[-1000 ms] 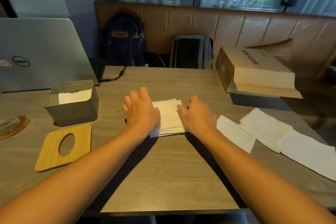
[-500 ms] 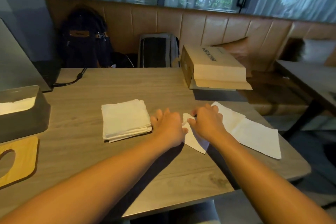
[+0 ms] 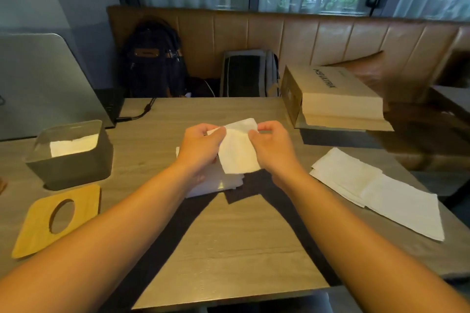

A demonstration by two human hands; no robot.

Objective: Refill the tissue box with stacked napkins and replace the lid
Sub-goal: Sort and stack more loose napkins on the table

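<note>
- White paper, a single napkin (image 3: 237, 152), is held up above the wooden table (image 3: 229, 249) between two bare hands.
- The left hand (image 3: 201, 148) pinches the napkin's upper left edge; the right hand (image 3: 270, 146) pinches its upper right edge, thumbs and fingers closed on the paper.
- Under the hands, a stack of folded napkins (image 3: 211, 183) lies on the table, partly hidden.
- At the left, the grey tissue box (image 3: 72, 154) stands open, with white napkins inside, well below its rim.
- Just in front of the box, its wooden lid (image 3: 57, 220), with an oval hole, lies flat on the table.
- At the right, unfolded napkins (image 3: 376, 193) lie spread flat.
- A tan cardboard box (image 3: 333, 96) rests at the table's far right; what it contains cannot be seen.
</note>
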